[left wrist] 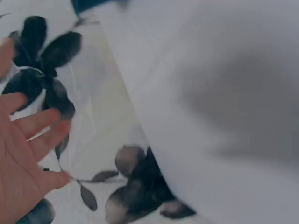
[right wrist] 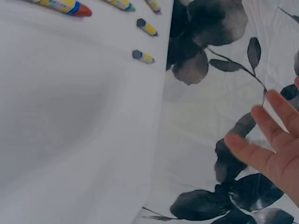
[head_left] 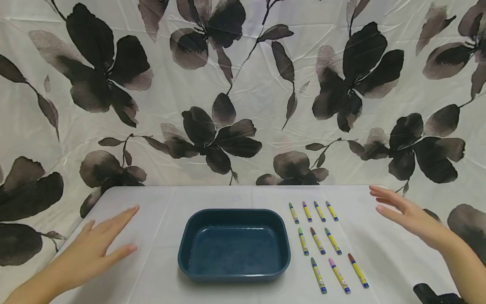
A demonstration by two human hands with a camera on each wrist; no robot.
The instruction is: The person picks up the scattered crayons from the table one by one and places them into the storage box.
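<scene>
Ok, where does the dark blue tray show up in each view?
Head: the tray, lower centre, left of the crayons.
Left wrist: only a cropped piece, apparently the tray, at the top edge, left of centre.
Right wrist: not in it.
Shared landmark: the edge of the white table against the floral cloth.

Free room left of tray (head_left: 234,278), crayons (head_left: 317,240) at right
</scene>
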